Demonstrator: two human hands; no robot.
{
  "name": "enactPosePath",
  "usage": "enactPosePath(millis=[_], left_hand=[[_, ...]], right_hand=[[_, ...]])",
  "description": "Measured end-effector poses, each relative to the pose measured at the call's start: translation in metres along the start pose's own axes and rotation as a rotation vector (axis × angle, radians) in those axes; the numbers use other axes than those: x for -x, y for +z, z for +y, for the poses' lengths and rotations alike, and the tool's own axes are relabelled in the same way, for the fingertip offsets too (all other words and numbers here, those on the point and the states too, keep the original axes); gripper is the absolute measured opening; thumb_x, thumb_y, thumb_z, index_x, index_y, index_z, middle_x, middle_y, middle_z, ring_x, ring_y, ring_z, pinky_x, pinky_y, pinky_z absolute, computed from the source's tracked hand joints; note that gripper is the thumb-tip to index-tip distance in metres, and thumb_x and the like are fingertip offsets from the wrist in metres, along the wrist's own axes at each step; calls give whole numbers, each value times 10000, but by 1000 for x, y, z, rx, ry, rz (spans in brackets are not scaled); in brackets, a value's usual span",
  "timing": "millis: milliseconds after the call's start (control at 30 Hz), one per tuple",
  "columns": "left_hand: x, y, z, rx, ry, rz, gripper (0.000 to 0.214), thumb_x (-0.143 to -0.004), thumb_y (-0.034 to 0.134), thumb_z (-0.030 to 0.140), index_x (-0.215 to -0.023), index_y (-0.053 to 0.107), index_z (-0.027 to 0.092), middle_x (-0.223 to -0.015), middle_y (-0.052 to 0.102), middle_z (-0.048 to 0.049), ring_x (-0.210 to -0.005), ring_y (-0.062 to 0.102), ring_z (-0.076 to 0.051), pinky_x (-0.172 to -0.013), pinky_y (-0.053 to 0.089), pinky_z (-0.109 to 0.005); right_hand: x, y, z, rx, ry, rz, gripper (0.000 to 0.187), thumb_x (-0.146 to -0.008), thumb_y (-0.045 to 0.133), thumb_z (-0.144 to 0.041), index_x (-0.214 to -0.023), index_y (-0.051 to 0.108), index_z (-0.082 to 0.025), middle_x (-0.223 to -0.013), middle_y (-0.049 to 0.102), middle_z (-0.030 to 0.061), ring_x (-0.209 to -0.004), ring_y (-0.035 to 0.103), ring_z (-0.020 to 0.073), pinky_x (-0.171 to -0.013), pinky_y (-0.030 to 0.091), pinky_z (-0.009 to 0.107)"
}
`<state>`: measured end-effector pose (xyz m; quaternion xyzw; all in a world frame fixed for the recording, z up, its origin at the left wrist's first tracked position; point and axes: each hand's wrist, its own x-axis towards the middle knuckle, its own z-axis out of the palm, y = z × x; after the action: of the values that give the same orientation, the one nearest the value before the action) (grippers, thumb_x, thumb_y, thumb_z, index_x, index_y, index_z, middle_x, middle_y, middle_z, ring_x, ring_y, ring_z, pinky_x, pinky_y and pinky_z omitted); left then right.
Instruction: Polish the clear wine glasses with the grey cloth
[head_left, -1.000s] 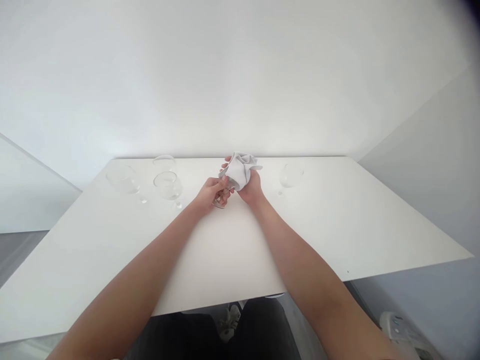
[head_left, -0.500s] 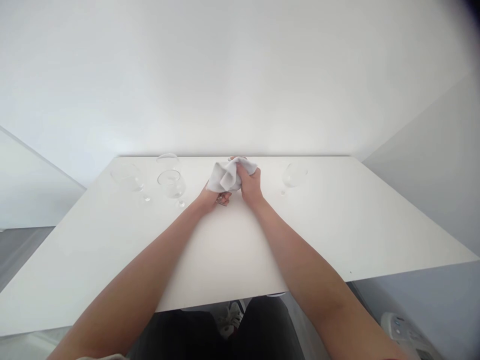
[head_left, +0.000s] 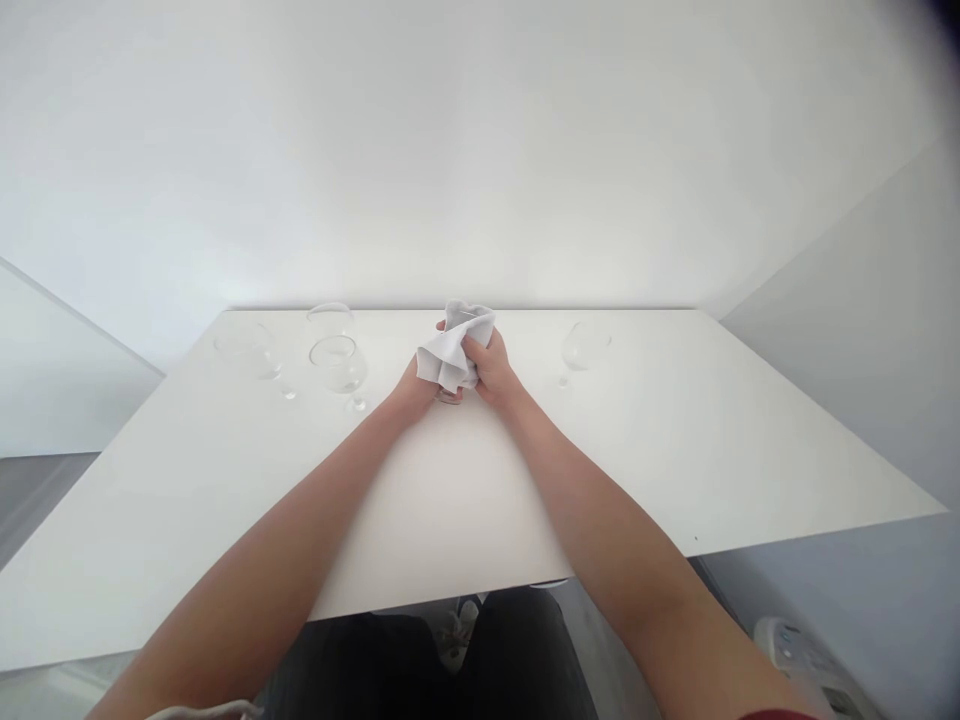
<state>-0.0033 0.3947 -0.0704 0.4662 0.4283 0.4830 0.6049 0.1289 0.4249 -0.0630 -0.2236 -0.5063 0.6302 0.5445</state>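
Note:
Both my hands meet over the far middle of the white table (head_left: 465, 500). My right hand (head_left: 491, 368) is closed round a crumpled white cloth (head_left: 452, 348), which wraps most of a clear stemmed glass. My left hand (head_left: 415, 387) is closed low under the cloth; only the glass's foot (head_left: 448, 397) peeks out between the hands, so its exact grip is hidden.
Three more clear stemmed glasses stand to the left: one (head_left: 246, 352) far left, one (head_left: 339, 366) nearer my hands, one (head_left: 328, 316) behind it by the wall. A single glass (head_left: 583, 348) stands to the right. A white appliance (head_left: 806, 665) sits on the floor, lower right.
The cloth has shifted from the upper right of the glass to cover it toward the left, and my right hand has turned over it. The glass's stem, visible before, is now hidden.

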Motion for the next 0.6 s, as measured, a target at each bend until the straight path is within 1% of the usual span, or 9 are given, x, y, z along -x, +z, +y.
enactPosePath(millis=[67,133,200,267,333,400,467,533,600], left_hand=[[-1,-2,-3,-12,38,-35,285,-768,802,419,-791,614,205,-632,620,-3,-559,596,-159,-541,516,-308],[-2,-4,-6,-5,93,-51,296,-751,825,415,-848,642,203,-723,669,-20,-666,635,-178,-595,527,-304],[-3,-4,-9,-9,128,-37,329,-747,822,434,-931,668,208,-830,707,-36,-777,658,-202,-634,534,-302],[-4,-3,-12,-51,136,-19,351,-747,809,446,-977,685,212,-877,717,-48,-823,661,-222,-662,540,-324],[-4,-2,-13,-124,137,-4,317,-746,799,432,-940,699,201,-847,709,-53,-813,657,-235,-686,535,-353],[-5,-2,-13,-173,152,26,263,-742,791,392,-890,704,193,-834,703,-50,-818,652,-240,-716,523,-367],[-6,-5,-12,-184,204,76,213,-744,771,353,-874,709,196,-913,708,-49,-897,647,-241,-787,518,-370],[-8,-8,-10,-155,264,116,188,-772,734,341,-907,713,213,-1002,700,-44,-976,633,-230,-857,510,-363],[-10,-10,-8,-102,291,140,194,-811,695,350,-969,708,237,-1011,688,-31,-970,628,-208,-861,501,-346]], right_hand=[[0,0,-1,9,29,-7,542,-658,871,-598,-995,671,-224,-1029,766,81,-909,716,249,-623,596,314],[-1,-1,-1,4,20,22,539,-629,898,-561,-987,686,-218,-1030,769,83,-907,715,251,-662,604,329],[-2,-3,0,-14,-25,77,521,-607,923,-497,-985,697,-219,-1038,766,72,-910,707,236,-737,612,338],[-4,-4,1,-26,-64,150,500,-595,933,-432,-986,700,-225,-1020,761,53,-885,694,214,-773,608,333],[-6,-6,2,-36,-77,208,494,-587,930,-374,-996,694,-229,-971,753,34,-841,678,194,-759,602,323],[-8,-9,4,-57,-84,237,480,-588,915,-323,-999,686,-226,-929,741,20,-809,667,177,-741,593,307],[-10,-12,6,-84,-102,285,429,-595,892,-286,-960,676,-220,-892,725,3,-770,652,154,-713,578,283],[-12,-16,8,-101,-101,362,370,-605,867,-283,-900,654,-216,-840,705,-15,-724,633,138,-674,562,269],[-14,-20,10,-102,-76,429,335,-624,845,-308,-868,638,-211,-798,691,-21,-703,627,140,-654,556,274]])
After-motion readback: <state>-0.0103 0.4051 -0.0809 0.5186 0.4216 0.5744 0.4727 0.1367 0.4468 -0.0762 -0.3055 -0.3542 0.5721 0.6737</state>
